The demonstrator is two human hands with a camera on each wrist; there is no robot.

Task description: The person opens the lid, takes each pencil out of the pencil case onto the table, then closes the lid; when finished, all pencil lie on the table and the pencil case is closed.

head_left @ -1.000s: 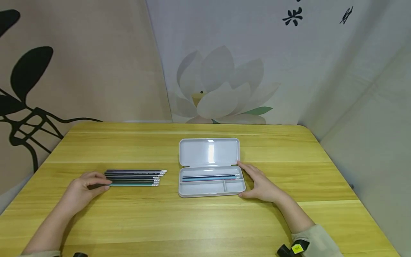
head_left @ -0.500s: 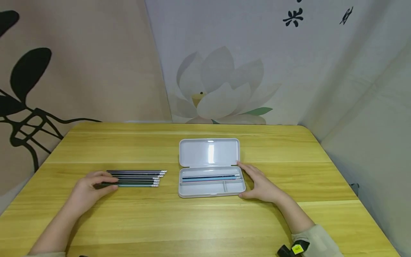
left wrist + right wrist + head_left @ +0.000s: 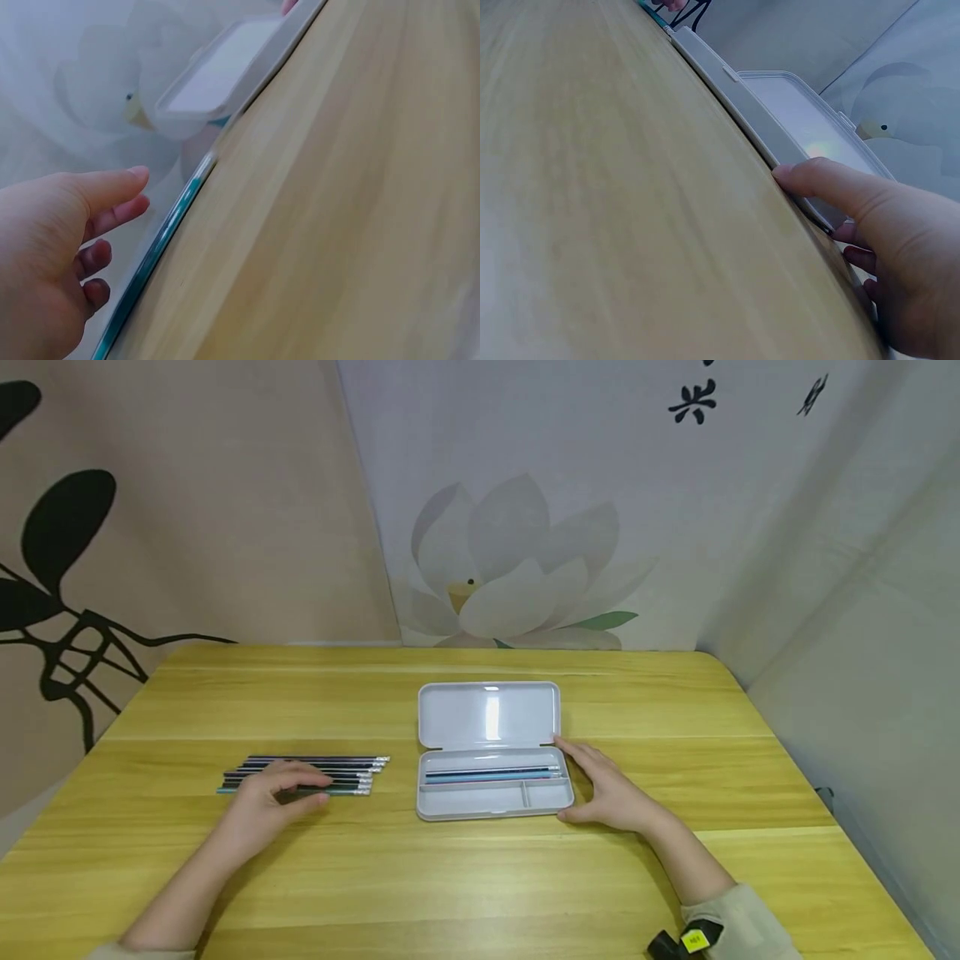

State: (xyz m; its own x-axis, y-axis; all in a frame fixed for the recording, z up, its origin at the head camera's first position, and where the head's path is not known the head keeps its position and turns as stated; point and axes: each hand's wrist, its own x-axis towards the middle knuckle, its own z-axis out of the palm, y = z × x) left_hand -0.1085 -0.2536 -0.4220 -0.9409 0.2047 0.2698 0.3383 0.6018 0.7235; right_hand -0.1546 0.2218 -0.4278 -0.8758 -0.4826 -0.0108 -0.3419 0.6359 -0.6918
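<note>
A row of dark pencils [image 3: 351, 767] lies on the left of the table, with a teal pencil [image 3: 154, 251] nearest the front. My left hand [image 3: 266, 806] is over the middle of this row. In the left wrist view its thumb and bent fingers hold nothing and look apart from the teal pencil. A white pencil case [image 3: 457, 811] stands with its lid up at the table's middle. Several pencils [image 3: 491, 775] lie in its long rear compartment. My right hand [image 3: 611, 793] grips the case's right end, thumb at the front corner and fingers towards the hinge.
The wooden table [image 3: 450, 893] reaches back to a hanging cloth [image 3: 300, 527] printed with flowers. Two small front compartments of the case are split by a divider [image 3: 525, 794]. A black wrist device [image 3: 686, 941] sits at the right sleeve.
My left hand has slid right along the row, from the pencils' left ends to their middle, uncovering those left ends. The right hand and the case have stayed put.
</note>
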